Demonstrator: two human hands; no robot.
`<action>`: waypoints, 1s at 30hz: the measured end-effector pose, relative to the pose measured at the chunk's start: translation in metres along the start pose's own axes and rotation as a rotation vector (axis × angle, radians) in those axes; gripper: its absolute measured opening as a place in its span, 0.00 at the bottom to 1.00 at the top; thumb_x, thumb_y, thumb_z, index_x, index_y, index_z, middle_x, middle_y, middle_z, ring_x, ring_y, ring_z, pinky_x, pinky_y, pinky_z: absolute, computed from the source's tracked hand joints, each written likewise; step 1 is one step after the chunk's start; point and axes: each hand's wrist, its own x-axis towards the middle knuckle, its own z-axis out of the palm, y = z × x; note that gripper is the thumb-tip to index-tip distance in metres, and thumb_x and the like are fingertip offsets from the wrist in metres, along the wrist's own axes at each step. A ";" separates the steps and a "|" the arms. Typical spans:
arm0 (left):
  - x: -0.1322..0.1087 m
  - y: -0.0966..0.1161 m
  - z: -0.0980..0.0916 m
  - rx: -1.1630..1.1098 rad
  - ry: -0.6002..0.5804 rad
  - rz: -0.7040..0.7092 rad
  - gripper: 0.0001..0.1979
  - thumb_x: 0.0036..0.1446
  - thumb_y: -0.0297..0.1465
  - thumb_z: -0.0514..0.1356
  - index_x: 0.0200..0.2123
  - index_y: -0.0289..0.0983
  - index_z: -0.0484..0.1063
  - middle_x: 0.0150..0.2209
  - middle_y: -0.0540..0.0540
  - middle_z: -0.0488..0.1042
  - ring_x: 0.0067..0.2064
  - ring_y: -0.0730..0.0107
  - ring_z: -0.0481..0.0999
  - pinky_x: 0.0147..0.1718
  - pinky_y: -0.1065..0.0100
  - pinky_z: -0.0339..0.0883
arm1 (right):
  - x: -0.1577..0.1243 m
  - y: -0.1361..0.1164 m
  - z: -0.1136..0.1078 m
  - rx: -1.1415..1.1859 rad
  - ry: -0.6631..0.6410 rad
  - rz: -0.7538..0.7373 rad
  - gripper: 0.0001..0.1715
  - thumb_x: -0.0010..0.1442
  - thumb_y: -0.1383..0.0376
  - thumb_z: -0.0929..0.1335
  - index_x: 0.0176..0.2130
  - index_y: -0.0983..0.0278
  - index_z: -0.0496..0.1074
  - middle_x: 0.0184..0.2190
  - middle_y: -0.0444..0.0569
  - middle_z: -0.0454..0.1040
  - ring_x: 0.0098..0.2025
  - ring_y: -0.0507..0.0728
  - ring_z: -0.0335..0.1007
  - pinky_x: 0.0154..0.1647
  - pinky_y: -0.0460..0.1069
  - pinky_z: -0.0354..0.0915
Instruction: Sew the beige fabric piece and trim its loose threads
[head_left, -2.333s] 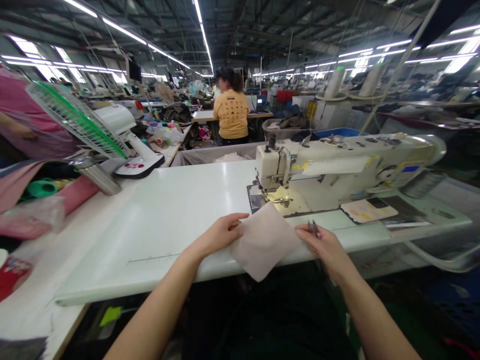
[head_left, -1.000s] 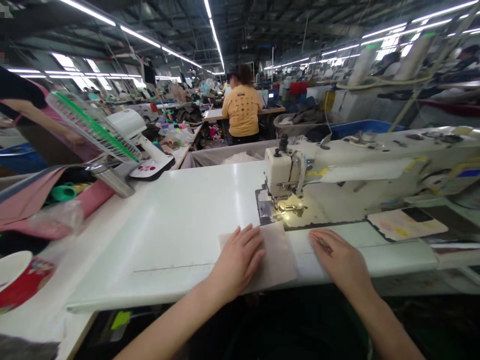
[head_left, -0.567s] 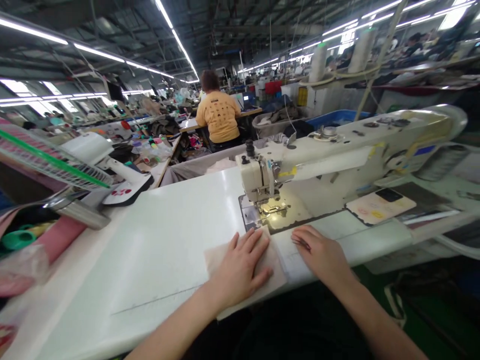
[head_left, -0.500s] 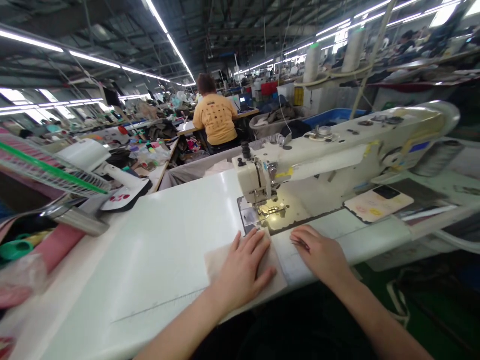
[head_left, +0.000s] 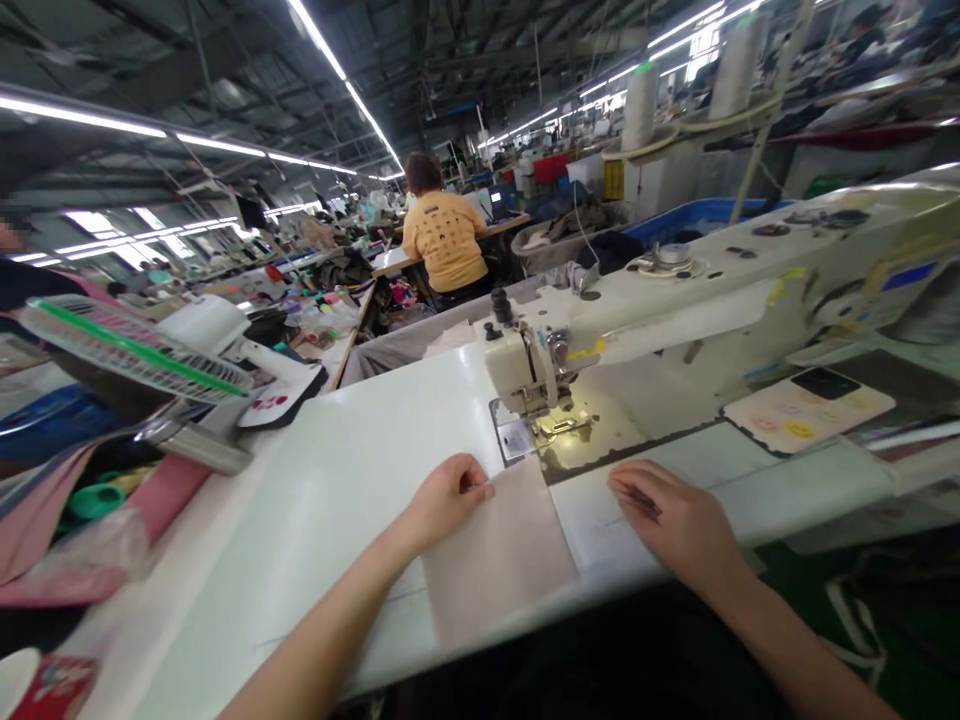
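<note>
1. The left hand [head_left: 450,495] sits at the near side of the table, its fingers curled closed over the upper left edge of a pale pinkish fabric square [head_left: 496,560]. The fingertips [head_left: 484,488] touch the cloth, though I can't tell whether they pinch it or only press on it.
2. The right hand [head_left: 667,512] lies palm down and nearly flat on the white sewing table [head_left: 300,470], fingers together and a little apart from the fabric. A slim metal tool [head_left: 643,502] shows under the fingers, too small to name, and I can't tell how firmly it is held.
3. The fabric square lies flat on the table between the two hands, its far edge just short of the needle plate [head_left: 514,438].
4. The sewing machine [head_left: 675,310] stands behind it, with its lamp lighting the presser foot [head_left: 561,426].
5. Farther off, a co-worker in a yellow shirt [head_left: 446,240] sits with their back turned, beyond a white fan [head_left: 135,360].
</note>
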 end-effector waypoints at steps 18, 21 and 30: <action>-0.027 0.038 0.024 -0.803 -0.193 0.067 0.21 0.53 0.41 0.68 0.45 0.34 0.73 0.42 0.45 0.76 0.41 0.73 0.73 0.42 0.72 0.64 | 0.029 -0.076 0.019 0.783 -0.365 0.551 0.20 0.57 0.51 0.68 0.33 0.65 0.77 0.29 0.46 0.76 0.30 0.54 0.68 0.31 0.47 0.62; -0.026 0.043 0.031 -0.840 -0.088 -0.048 0.19 0.50 0.42 0.70 0.35 0.32 0.75 0.31 0.48 0.74 0.31 0.77 0.70 0.34 0.73 0.62 | 0.030 -0.078 0.022 0.744 -0.360 0.519 0.20 0.57 0.50 0.69 0.32 0.65 0.76 0.27 0.46 0.75 0.29 0.53 0.67 0.29 0.47 0.61; -0.027 0.037 0.038 -1.049 -0.080 -0.093 0.18 0.46 0.40 0.72 0.35 0.34 0.74 0.31 0.49 0.74 0.30 0.76 0.71 0.32 0.74 0.62 | 0.032 -0.081 0.023 0.637 -0.343 0.458 0.19 0.57 0.52 0.68 0.36 0.65 0.77 0.31 0.48 0.78 0.33 0.56 0.73 0.34 0.48 0.66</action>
